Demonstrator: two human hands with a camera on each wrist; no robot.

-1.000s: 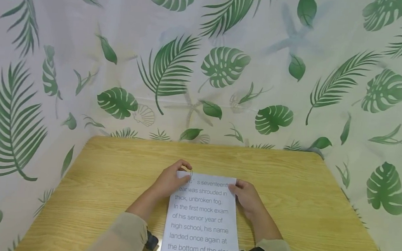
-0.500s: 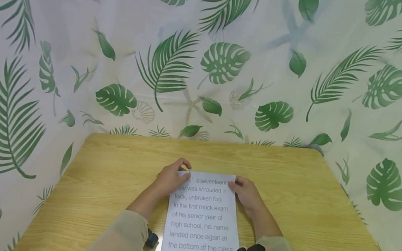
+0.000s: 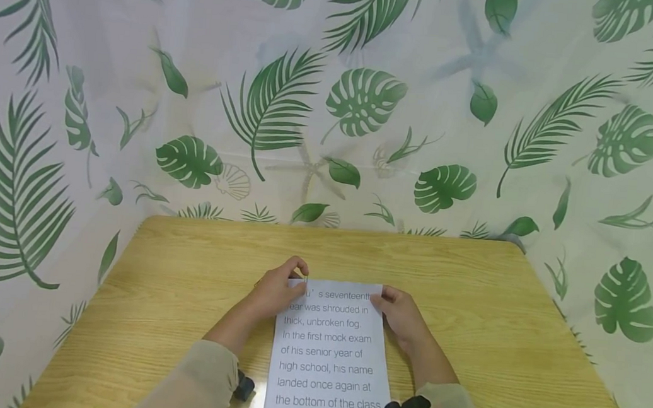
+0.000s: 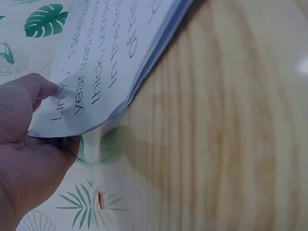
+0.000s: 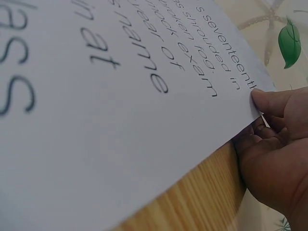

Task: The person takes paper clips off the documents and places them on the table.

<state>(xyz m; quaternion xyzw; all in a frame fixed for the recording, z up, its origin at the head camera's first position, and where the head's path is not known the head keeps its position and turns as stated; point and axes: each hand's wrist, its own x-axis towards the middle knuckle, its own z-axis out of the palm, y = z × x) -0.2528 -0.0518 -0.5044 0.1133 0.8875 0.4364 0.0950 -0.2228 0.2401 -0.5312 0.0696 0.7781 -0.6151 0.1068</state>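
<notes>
Printed sheets of paper point(image 3: 327, 362) stand in front of me, large black text facing me; layered edges show in the left wrist view. My left hand point(image 3: 275, 293) pinches their upper left corner, thumb point(image 4: 47, 89) on the printed face and other fingers behind. At the top edge by those fingertips is a thin, wire-like piece point(image 3: 306, 280), perhaps a paper clip, too small to tell. My right hand point(image 3: 401, 313) grips the upper right edge, thumb point(image 5: 269, 101) in front and curled fingers behind. The lower end of the sheets runs out of the head view.
A wood-grain table point(image 3: 499, 342) spreads beneath both arms. Behind and at the sides hangs a white cloth point(image 3: 384, 189) with green leaf prints. In the left wrist view a small orange-red sliver point(image 4: 100, 199) shows past the hand; its kind is unclear.
My left fingertips and the thin piece at the top edge have shifted slightly left. The right hand keeps its hold on the paper. The head view has tilted down a little.
</notes>
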